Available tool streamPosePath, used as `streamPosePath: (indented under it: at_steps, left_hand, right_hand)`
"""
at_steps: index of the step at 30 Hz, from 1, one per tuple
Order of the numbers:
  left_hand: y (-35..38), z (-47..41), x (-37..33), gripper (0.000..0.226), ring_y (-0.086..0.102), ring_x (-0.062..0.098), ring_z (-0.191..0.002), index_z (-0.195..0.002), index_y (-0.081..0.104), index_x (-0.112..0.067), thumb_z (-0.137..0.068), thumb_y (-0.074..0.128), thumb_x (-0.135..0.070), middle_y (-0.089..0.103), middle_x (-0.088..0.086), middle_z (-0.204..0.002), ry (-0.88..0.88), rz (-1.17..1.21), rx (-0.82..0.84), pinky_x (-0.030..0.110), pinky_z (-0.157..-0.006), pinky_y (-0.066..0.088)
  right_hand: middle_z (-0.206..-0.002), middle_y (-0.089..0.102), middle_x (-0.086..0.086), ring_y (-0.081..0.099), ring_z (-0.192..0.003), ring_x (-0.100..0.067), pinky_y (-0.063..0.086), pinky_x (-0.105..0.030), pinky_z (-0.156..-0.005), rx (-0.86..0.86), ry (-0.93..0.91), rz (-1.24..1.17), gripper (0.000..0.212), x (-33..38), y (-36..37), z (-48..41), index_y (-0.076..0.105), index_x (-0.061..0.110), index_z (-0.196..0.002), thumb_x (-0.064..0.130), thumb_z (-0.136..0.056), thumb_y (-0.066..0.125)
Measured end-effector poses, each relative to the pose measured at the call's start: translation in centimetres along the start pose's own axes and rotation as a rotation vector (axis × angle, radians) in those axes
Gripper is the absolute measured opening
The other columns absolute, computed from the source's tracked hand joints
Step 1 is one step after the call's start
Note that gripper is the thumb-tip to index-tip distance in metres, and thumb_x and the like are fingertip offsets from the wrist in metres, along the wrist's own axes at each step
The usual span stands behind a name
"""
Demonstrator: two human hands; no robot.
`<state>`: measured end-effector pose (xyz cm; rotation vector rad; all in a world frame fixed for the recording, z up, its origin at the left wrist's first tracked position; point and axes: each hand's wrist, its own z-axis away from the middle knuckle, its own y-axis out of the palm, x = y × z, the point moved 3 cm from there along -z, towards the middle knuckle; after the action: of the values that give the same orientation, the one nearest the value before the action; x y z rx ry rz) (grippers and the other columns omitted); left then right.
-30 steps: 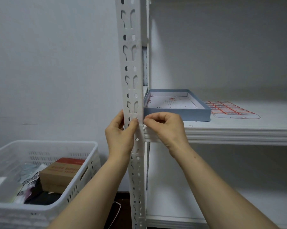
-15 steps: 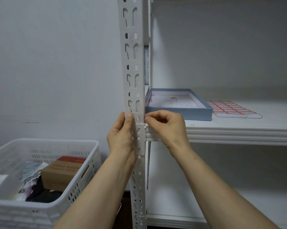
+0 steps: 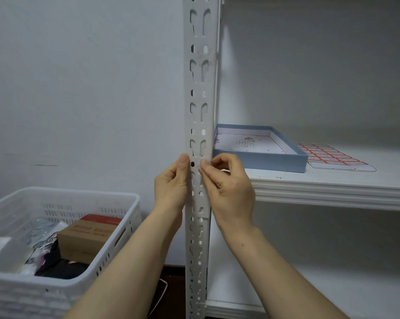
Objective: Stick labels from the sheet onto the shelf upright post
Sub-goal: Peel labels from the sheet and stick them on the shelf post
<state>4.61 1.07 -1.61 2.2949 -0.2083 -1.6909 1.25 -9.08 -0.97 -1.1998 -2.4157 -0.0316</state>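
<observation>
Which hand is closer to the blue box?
Right. The right hand is at the post, just below the box's near corner; the left hand is across the post, farther away.

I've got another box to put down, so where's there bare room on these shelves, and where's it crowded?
The lower shelf looks bare as far as it shows. On the upper shelf, a free strip runs along the front edge, before the blue tray and the label sheet. The white basket is crowded with a cardboard box and bags.
</observation>
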Motion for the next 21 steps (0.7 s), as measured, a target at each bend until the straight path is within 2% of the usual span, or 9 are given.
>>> streamPosePath:
  at_steps: [1,3,5,9,11,13,15,18,21]
  left_hand:
    - [0.0,-0.1,0.1,0.038,0.07,0.016,-0.087,-0.098,0.071,-0.005,-0.093,0.052,-0.037,0.074,0.011,-0.095,-0.006,0.001,-0.006,0.023,-0.075,0.058]
    - [-0.1,-0.2,0.2,0.04,0.07,0.021,-0.095,-0.1,0.071,-0.005,-0.091,0.054,-0.039,0.074,0.011,-0.098,-0.013,-0.001,-0.018,0.029,-0.085,0.057]
    - [-0.1,-0.3,0.3,0.04,0.069,0.024,-0.098,-0.099,0.071,-0.005,-0.09,0.054,-0.041,0.074,0.012,-0.098,-0.017,-0.006,-0.026,0.034,-0.089,0.055]
    - [0.0,-0.2,0.4,0.034,0.071,0.012,-0.08,-0.094,0.072,-0.009,-0.093,0.053,-0.037,0.075,0.004,-0.086,-0.006,0.035,-0.008,0.02,-0.069,0.057]
    - [0.0,-0.3,0.4,0.034,0.071,0.009,-0.079,-0.099,0.072,-0.008,-0.093,0.052,-0.035,0.075,0.002,-0.089,-0.001,0.037,-0.001,0.017,-0.069,0.056]
    - [0.0,-0.2,0.3,0.037,0.07,0.009,-0.08,-0.103,0.071,-0.005,-0.094,0.052,-0.035,0.075,0.004,-0.092,0.008,0.042,-0.001,0.018,-0.072,0.057]
    - [0.1,-0.2,0.4,0.037,0.07,0.008,-0.079,-0.102,0.071,-0.005,-0.093,0.052,-0.035,0.075,0.004,-0.091,0.012,0.049,-0.003,0.018,-0.07,0.057]
    - [0.1,-0.2,0.5,0.033,0.069,0.007,-0.073,-0.094,0.071,-0.006,-0.094,0.052,-0.034,0.074,0.002,-0.083,0.011,0.066,-0.006,0.016,-0.062,0.055]
    - [0.0,-0.3,0.5,0.036,0.067,0.011,-0.077,-0.095,0.071,-0.004,-0.093,0.053,-0.036,0.073,0.009,-0.088,0.001,0.047,-0.013,0.019,-0.069,0.057]
  right_hand:
    - [-0.087,0.054,0.011,0.055,-0.068,-0.005,0.046,-0.018,-0.054,-0.015,0.035,-0.016,0.034,0.0,0.3,0.2,0.071,0.011,-0.094,0.04,-0.088,0.054]
    - [-0.087,0.045,0.019,0.052,-0.074,-0.002,0.04,-0.006,-0.058,-0.037,0.09,-0.043,0.042,0.1,0.7,0.5,0.07,0.011,-0.096,0.045,-0.088,0.047]
    - [-0.089,0.042,0.021,0.049,-0.08,0.0,0.038,-0.002,-0.062,-0.053,0.097,-0.051,0.043,0.0,1.0,0.6,0.07,0.01,-0.097,0.045,-0.088,0.046]
    - [-0.095,0.053,0.01,0.053,-0.081,-0.003,0.048,-0.016,-0.061,-0.02,0.027,0.015,0.041,-0.3,1.2,0.8,0.072,0.011,-0.096,0.042,-0.088,0.045]
    - [-0.106,0.055,0.003,0.054,-0.09,-0.005,0.052,-0.024,-0.066,0.052,0.003,0.043,0.043,-0.3,1.4,1.2,0.072,0.013,-0.099,0.042,-0.087,0.042]
    - [-0.11,0.055,-0.001,0.054,-0.096,-0.008,0.052,-0.023,-0.073,0.063,-0.017,-0.002,0.041,-0.2,1.2,1.4,0.072,0.013,-0.1,0.04,-0.088,0.043]
    - [-0.103,0.059,-0.005,0.058,-0.089,-0.012,0.051,-0.019,-0.073,-0.014,-0.047,-0.078,0.032,-0.2,0.8,1.2,0.073,0.01,-0.097,0.031,-0.088,0.051]
    - [-0.093,0.056,0.008,0.052,-0.082,0.0,0.046,-0.011,-0.068,-0.056,0.021,-0.129,0.031,-0.3,0.6,0.6,0.072,0.006,-0.098,0.031,-0.088,0.056]
    - [-0.095,0.054,0.009,0.051,-0.081,0.001,0.047,-0.013,-0.062,-0.032,0.035,-0.052,0.035,-0.2,1.0,0.6,0.072,0.01,-0.096,0.037,-0.087,0.052]
